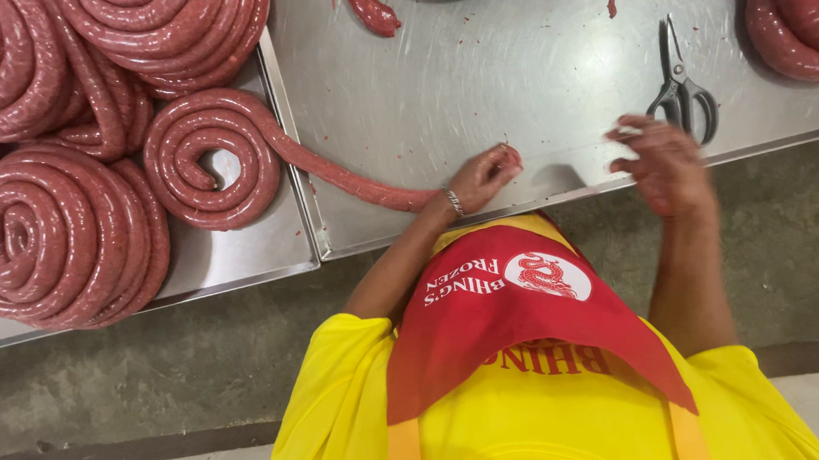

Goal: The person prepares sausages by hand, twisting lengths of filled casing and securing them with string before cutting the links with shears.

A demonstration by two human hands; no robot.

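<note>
Basically left hand [484, 176] pinches sausage rope [330, 168] end at steel worktop [513, 63] edge; right hand [663, 162] blurred, empty, loosely curled near scissors [680, 90]. Rope looks soft, slippery, tearable; grip near end.

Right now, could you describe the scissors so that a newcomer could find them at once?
Look at the larger steel table on the right side of the view. Near its front edge, just beyond the right hand, lie the scissors, closed, with dark handles. They are the only tool among the red sausage coils.

speckled red sausage [330, 168], silver table [513, 63], black scissors [680, 90]
</note>
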